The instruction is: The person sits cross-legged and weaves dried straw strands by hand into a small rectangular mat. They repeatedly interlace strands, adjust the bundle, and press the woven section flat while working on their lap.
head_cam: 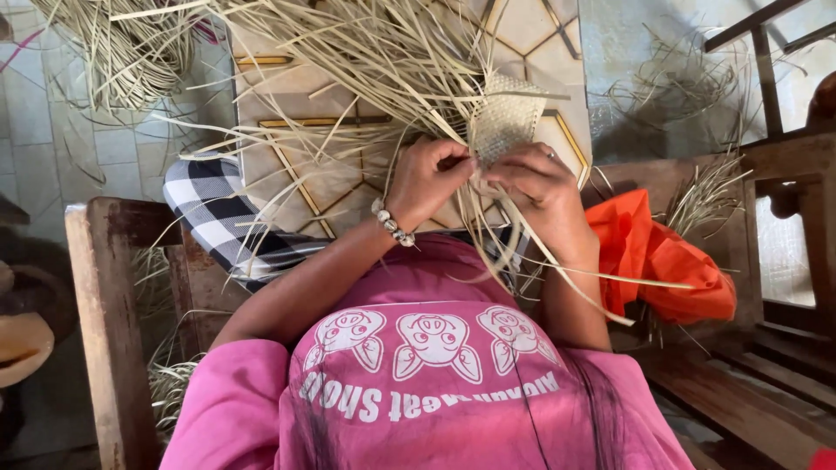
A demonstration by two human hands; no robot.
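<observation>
In the head view, two hands, the left hand [428,178] and right hand [540,193], pinch pale straw strips [366,52] at the lower edge of one small woven mat [505,122] just above them, one orange cloth [657,257] lying right of the right hand.

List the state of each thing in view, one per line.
Woven panel: partly woven, loose strips trailing.
Left hand: pinching strips at the panel's edge.
Right hand: gripping strips below the panel.
Orange cloth: crumpled on the bench.
Checked cloth: draped, folded.
</observation>
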